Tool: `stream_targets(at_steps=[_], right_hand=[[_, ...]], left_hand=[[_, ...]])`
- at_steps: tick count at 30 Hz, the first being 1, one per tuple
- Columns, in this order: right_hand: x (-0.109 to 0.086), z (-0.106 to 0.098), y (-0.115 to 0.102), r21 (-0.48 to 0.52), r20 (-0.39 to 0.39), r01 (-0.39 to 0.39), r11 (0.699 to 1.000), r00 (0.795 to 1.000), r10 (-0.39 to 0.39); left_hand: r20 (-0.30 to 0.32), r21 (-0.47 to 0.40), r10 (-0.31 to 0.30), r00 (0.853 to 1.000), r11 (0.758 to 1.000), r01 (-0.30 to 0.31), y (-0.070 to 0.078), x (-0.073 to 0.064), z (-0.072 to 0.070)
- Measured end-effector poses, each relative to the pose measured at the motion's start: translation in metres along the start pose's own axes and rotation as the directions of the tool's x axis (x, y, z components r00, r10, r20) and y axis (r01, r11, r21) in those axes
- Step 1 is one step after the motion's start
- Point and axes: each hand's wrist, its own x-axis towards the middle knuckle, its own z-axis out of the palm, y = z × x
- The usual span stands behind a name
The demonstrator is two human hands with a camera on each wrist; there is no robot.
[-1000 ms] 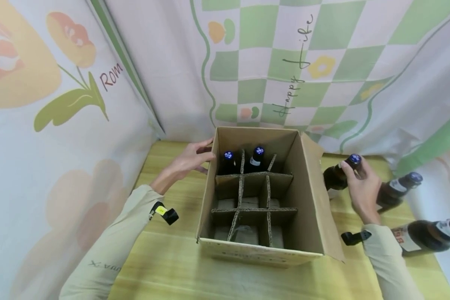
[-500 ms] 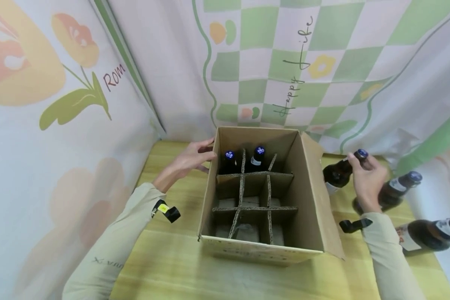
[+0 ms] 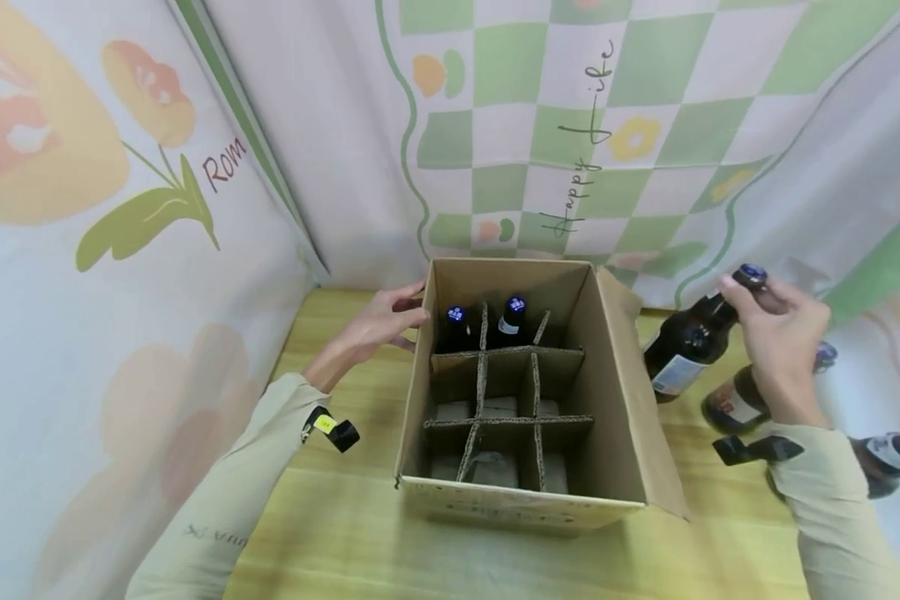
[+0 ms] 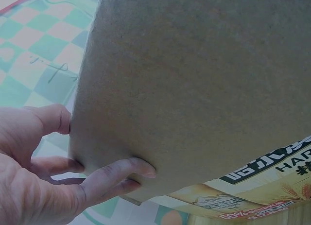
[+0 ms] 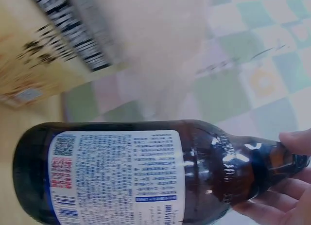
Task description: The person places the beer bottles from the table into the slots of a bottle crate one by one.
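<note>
A brown glass beer bottle (image 3: 686, 346) with a blue cap is held tilted at its neck by my right hand (image 3: 783, 337), just right of the carton. Its white printed label (image 5: 116, 176) fills much of the right wrist view. The open cardboard carton (image 3: 622, 392) has crossed dividers (image 3: 510, 421) inside. Two blue-capped bottles stand in its back row, one at the left (image 3: 456, 329) and one in the middle (image 3: 512, 321). My left hand (image 3: 378, 321) rests its fingertips against the carton's left side; in the left wrist view the fingers (image 4: 114, 174) lie spread on the cardboard.
Behind the right hand and forearm stand two more brown bottles, one nearer the back (image 3: 731, 404) and one at the right edge (image 3: 888, 454). A carton flap (image 3: 648, 417) sticks out to the right. Printed curtains (image 3: 510, 125) surround the wooden table (image 3: 330, 517).
My right hand has moved up and to the right, bringing the bottle higher and showing more of its label. The left hand stays at the carton.
</note>
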Motion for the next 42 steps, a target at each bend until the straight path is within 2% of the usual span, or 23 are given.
stream_targets(at_steps=[3, 6, 8, 9, 13, 17, 22, 26, 31, 33, 35, 36, 38, 39, 42], right_hand=[[-0.011, 0.001, -0.02, -0.005, -0.017, 0.121, 0.993, 0.993, -0.121], [-0.023, 0.006, -0.04, 0.012, -0.065, 0.284, 0.959, 0.957, -0.283], [-0.03, 0.007, -0.054, 0.095, -0.091, 0.352, 0.931, 0.935, -0.344], [-0.034, 0.006, -0.061, 0.128, -0.093, 0.366, 0.922, 0.93, -0.357], [-0.047, 0.001, -0.09, 0.245, -0.056, 0.353, 0.903, 0.935, -0.35], [-0.057, 0.001, -0.113, 0.279, 0.015, 0.355, 0.892, 0.928, -0.373], [-0.064, 0.0, -0.132, 0.414, 0.113, 0.304, 0.858, 0.918, -0.38], [-0.065, 0.001, -0.143, 0.513, 0.131, 0.295, 0.806, 0.901, -0.413], [-0.065, 0.014, -0.152, 0.657, 0.056, 0.305, 0.689, 0.893, -0.447], [-0.065, 0.022, -0.155, 0.684, 0.055, 0.299, 0.665, 0.888, -0.456], [-0.063, 0.031, -0.158, 0.708, 0.069, 0.296, 0.641, 0.874, -0.48], [-0.063, 0.036, -0.16, 0.711, 0.094, 0.284, 0.643, 0.868, -0.488], [-0.064, 0.044, -0.161, 0.684, 0.156, 0.273, 0.676, 0.851, -0.502], [-0.066, 0.048, -0.161, 0.655, 0.185, 0.28, 0.701, 0.84, -0.509], [-0.073, 0.061, -0.159, 0.489, 0.29, 0.325, 0.81, 0.815, -0.502]], left_hand=[[-0.009, 0.007, 0.001, 1.0, 1.0, -0.001, -0.001, -0.001, -0.001], [-0.017, 0.008, 0.001, 1.0, 1.0, -0.001, 0.0, -0.002, -0.003], [-0.017, 0.002, 0.004, 1.0, 1.0, -0.004, 0.001, -0.002, -0.004], [-0.014, -0.001, 0.005, 1.0, 1.0, -0.005, 0.002, -0.001, -0.004], [-0.003, -0.009, 0.002, 1.0, 1.0, -0.002, 0.002, 0.001, -0.004], [-0.01, -0.009, -0.004, 1.0, 1.0, 0.004, 0.002, 0.001, -0.005], [-0.018, -0.009, -0.009, 1.0, 1.0, 0.009, 0.001, 0.0, -0.004], [-0.008, 0.0, -0.003, 1.0, 1.0, 0.003, 0.001, 0.002, -0.002], [-0.01, -0.003, 0.004, 1.0, 1.0, -0.004, 0.0, 0.003, -0.002], [-0.014, -0.006, -0.002, 1.0, 1.0, 0.002, -0.001, 0.003, -0.002], [-0.018, -0.008, -0.006, 1.0, 1.0, 0.006, -0.002, 0.003, -0.002], [-0.017, -0.009, -0.002, 1.0, 1.0, 0.002, -0.002, 0.003, -0.001], [-0.019, -0.015, -0.002, 1.0, 1.0, 0.002, -0.002, 0.004, 0.0], [-0.018, -0.017, 0.0, 1.0, 1.0, 0.0, -0.002, 0.004, 0.001], [-0.017, -0.027, -0.004, 1.0, 1.0, 0.003, -0.002, 0.003, 0.003]])
